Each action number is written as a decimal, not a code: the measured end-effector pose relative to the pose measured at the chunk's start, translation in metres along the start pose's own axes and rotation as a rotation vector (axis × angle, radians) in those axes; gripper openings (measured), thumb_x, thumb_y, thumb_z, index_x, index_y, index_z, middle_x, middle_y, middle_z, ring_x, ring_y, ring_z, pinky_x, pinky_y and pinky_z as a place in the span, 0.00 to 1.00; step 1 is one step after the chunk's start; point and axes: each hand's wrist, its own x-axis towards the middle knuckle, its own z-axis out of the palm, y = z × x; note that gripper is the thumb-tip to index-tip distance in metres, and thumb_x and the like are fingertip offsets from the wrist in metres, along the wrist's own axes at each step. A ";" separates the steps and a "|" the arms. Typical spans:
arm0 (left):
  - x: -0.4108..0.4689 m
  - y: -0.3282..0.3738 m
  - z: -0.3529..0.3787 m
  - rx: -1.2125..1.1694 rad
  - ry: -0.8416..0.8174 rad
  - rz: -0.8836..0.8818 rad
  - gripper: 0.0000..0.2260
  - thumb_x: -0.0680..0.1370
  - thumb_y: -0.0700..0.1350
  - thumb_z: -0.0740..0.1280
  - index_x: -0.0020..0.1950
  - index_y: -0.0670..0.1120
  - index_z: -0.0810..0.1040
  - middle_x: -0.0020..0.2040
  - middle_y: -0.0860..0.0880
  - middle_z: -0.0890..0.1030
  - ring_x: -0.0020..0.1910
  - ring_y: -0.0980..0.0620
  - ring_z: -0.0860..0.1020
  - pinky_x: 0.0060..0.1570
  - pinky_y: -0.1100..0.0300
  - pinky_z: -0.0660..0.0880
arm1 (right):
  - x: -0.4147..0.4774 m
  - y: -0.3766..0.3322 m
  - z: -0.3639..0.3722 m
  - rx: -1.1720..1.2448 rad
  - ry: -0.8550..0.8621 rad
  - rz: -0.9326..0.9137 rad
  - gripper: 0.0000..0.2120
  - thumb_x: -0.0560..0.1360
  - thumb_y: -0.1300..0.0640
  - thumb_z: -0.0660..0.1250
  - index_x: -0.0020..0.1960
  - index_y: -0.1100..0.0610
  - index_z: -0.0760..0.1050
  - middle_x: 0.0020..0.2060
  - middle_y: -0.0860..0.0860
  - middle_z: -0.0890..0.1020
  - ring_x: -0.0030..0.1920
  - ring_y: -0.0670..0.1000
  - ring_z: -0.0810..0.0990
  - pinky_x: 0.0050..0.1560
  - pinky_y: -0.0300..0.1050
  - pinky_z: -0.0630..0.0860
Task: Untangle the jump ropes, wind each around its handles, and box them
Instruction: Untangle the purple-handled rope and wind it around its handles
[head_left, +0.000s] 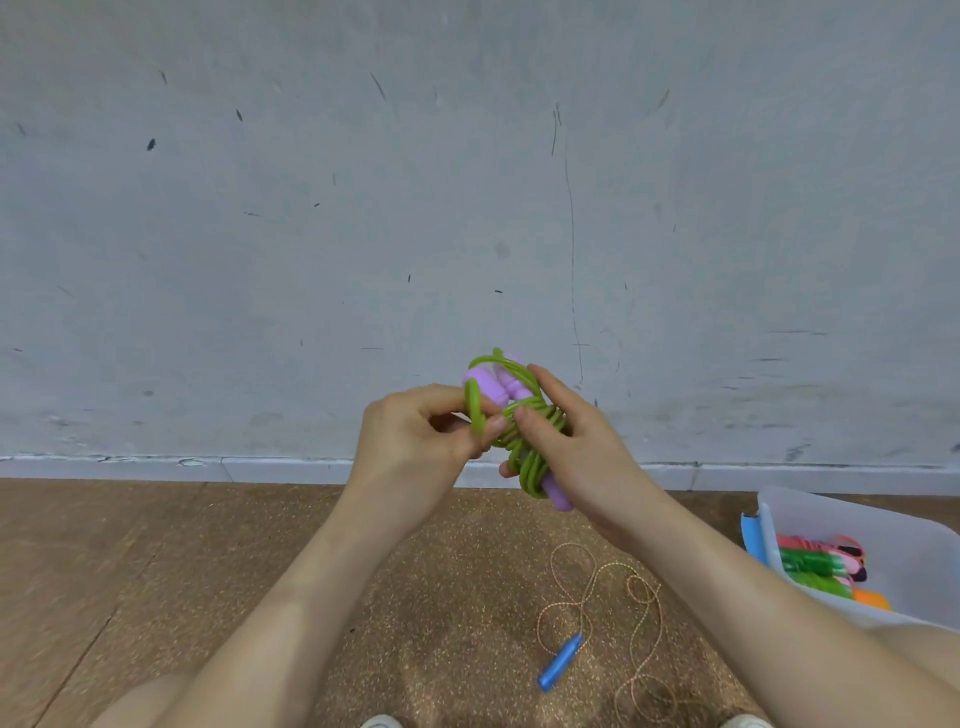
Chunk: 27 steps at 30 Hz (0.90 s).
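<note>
A green jump rope (524, 457) is wound in several turns around its two purple handles (493, 384), held up in front of the wall. My right hand (566, 447) grips the bundle from the right, thumb across the coils. My left hand (415, 441) pinches a loop of the green rope (474, 410) at the bundle's left side. On the floor below lies a thin orange-and-white rope (597, 587) in loose curls, with one blue handle (561, 662) showing. A translucent white box (831, 514) stands at the right, holding wound ropes (815, 566) in green, pink and orange.
A grey wall with a pale skirting board (208, 467) rises close ahead. The floor (156, 571) is brown cork-like board. The box's blue latch (753, 535) faces left. My knees and shoe tips (382, 721) show at the bottom edge.
</note>
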 end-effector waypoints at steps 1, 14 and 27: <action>-0.001 0.002 -0.001 -0.022 -0.016 0.013 0.07 0.68 0.38 0.76 0.37 0.50 0.84 0.32 0.48 0.81 0.31 0.55 0.76 0.36 0.57 0.77 | 0.000 0.001 0.000 -0.056 -0.012 -0.030 0.18 0.81 0.57 0.61 0.67 0.41 0.67 0.50 0.55 0.83 0.38 0.56 0.82 0.27 0.39 0.72; 0.003 0.002 0.005 -0.140 0.000 -0.062 0.06 0.73 0.38 0.72 0.42 0.49 0.84 0.37 0.54 0.83 0.39 0.56 0.80 0.43 0.61 0.77 | -0.003 0.008 0.009 -0.733 0.158 -0.292 0.24 0.78 0.53 0.58 0.71 0.38 0.58 0.53 0.51 0.76 0.47 0.55 0.78 0.47 0.51 0.75; 0.006 0.003 0.009 -0.371 0.120 -0.149 0.09 0.72 0.34 0.72 0.45 0.43 0.74 0.32 0.38 0.81 0.34 0.44 0.83 0.36 0.57 0.80 | -0.003 -0.009 0.002 -0.774 -0.046 -0.239 0.19 0.77 0.49 0.54 0.66 0.35 0.67 0.49 0.48 0.76 0.53 0.49 0.74 0.54 0.51 0.73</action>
